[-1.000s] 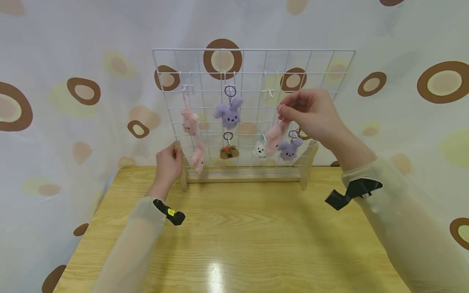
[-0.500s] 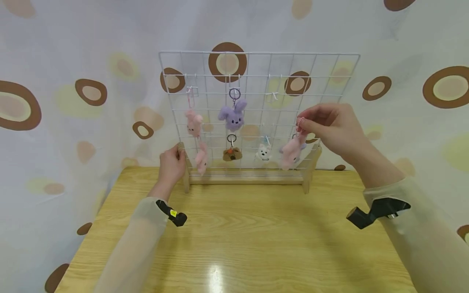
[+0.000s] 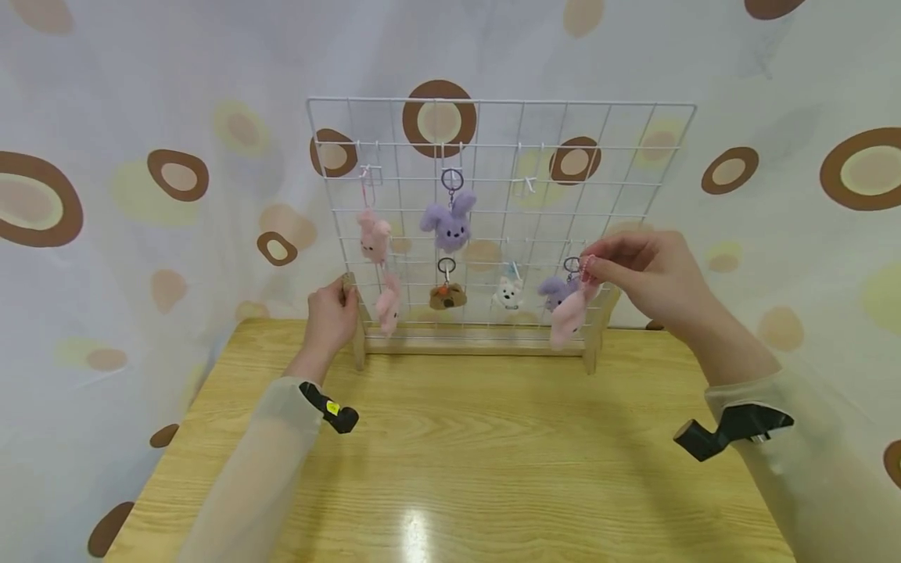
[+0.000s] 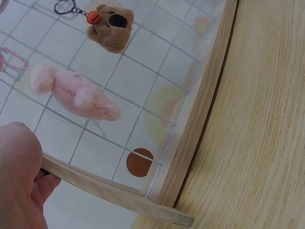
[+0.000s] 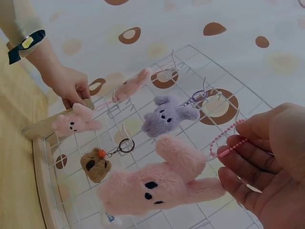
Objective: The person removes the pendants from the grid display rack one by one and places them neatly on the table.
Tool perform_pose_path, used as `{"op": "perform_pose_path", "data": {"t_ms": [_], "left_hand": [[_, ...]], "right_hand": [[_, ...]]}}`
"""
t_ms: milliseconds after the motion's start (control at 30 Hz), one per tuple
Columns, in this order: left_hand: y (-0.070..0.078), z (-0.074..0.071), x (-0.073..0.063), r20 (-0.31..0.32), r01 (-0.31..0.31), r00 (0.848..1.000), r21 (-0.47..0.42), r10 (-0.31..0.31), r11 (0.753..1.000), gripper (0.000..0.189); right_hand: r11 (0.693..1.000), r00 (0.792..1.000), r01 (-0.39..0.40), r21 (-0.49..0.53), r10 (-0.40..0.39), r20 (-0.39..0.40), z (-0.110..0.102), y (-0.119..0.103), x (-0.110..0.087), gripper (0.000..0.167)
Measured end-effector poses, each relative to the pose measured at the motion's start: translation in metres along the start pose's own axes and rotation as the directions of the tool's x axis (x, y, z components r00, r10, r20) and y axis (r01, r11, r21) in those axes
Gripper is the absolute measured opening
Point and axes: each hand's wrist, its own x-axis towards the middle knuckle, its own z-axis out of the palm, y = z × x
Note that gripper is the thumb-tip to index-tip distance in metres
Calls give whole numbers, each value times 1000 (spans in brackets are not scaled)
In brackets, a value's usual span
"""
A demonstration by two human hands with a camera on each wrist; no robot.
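My right hand [image 3: 644,277] pinches the pink bead chain [image 5: 228,138] of a pink plush bunny keychain [image 5: 155,188]. In the head view that bunny dangles at the lower right of a white wire grid rack [image 3: 493,102], overlapping a purple bunny keychain [image 3: 554,291] behind it. My left hand [image 3: 332,317] grips the top of the rack's left wooden leg [image 4: 119,195]. Closest to it hangs another pink plush keychain [image 4: 74,93]. A further pink plush keychain [image 3: 374,237] hangs above that one.
On the grid also hang a purple bunny keychain [image 3: 449,223], a brown bear keychain [image 3: 447,296] and a small white figure [image 3: 508,292]. A white hook [image 3: 525,184] sits at the upper right with no keychain. The rack stands at the back of the wooden table [image 3: 450,438].
My right hand has moved right and down with the pink bunny keychain, passing from beside the white figure to in front of the lower purple bunny. The left hand keeps its hold.
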Motion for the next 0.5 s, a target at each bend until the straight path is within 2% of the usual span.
{"op": "perform_pose_path", "data": {"t_ms": [233,500], "left_hand": [[-3,3,-1,-7,0,1000,3,0,1000,23],[-4,3,1,-11,-11,1000,4,11,1000,23]], "right_hand": [[999,1000,-19,34,19,16,-2,18,-10,11],[997,997,-68,-33,69,32,-3,41,-28,13]]}}
